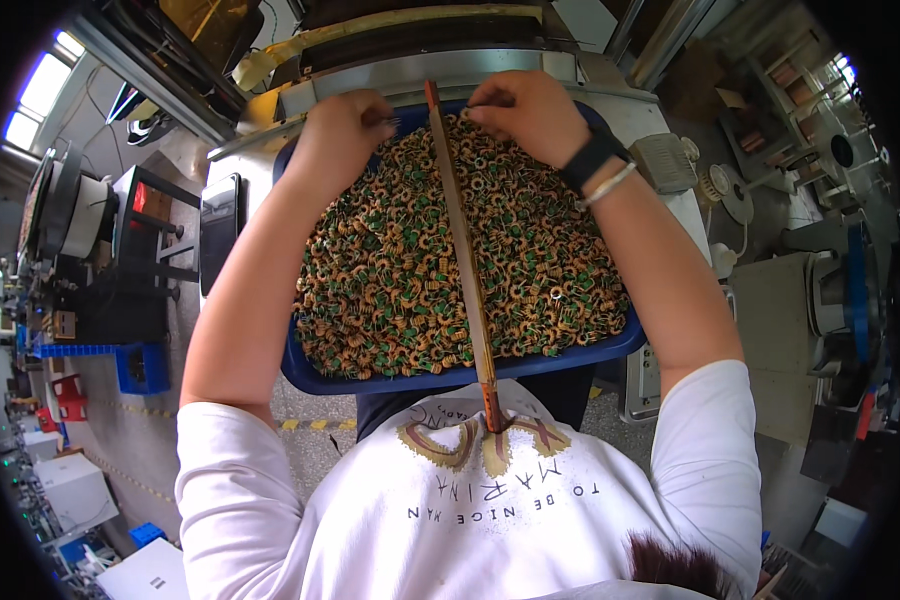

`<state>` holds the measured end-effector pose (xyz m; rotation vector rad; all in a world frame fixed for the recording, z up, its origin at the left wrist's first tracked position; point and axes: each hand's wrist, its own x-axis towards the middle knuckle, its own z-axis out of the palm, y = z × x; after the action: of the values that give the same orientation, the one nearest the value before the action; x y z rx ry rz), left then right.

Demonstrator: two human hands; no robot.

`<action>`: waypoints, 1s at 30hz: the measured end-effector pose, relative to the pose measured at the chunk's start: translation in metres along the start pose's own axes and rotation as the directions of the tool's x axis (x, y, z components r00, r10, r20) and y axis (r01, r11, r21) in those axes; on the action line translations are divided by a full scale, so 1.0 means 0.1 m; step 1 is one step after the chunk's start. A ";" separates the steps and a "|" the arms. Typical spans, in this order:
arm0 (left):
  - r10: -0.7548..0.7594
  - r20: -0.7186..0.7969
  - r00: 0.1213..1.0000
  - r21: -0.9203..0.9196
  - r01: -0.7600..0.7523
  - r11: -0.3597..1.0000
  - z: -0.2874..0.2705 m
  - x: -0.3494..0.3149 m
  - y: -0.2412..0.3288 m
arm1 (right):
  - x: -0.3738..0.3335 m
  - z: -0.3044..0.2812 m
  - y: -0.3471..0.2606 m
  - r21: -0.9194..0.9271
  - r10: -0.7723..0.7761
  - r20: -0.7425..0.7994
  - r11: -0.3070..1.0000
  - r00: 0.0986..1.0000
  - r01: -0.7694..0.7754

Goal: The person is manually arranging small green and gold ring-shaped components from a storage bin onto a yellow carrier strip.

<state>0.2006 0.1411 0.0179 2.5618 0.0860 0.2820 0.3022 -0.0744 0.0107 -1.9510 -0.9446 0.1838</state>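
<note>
A blue tray [610, 350] full of small copper-wound ring coils [390, 260], with green bits and thin wire leads, lies in front of me. A long, narrow wooden strip [460, 230] crosses over it from the far rim toward my shirt. My left hand [348, 135] is at the tray's far left, fingertips pinched on a small coil whose thin leads show. Across the strip, at the far right, my right hand [530, 115] pinches another coil [466, 113], mostly hidden by the fingers. Both hands hover just over the heap.
A metal rail [440, 75] runs behind the tray. On the table's left lies a dark flat device [221, 225]; a grey box [664, 163] stands at the right. Machines and a blue bin [142, 368] occupy the floor to the left, with more machinery at the right.
</note>
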 end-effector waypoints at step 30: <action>-0.075 0.082 0.994 -0.595 0.109 0.796 0.27 0.07 0.01 | 0.09 0.20 -0.02 -0.188 -0.089 -0.044 0.979 0.995 0.079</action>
<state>0.2131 0.1272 -0.0021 1.9194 0.0847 0.1647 0.2971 -0.0540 0.0033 -2.0710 -1.0390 -0.0043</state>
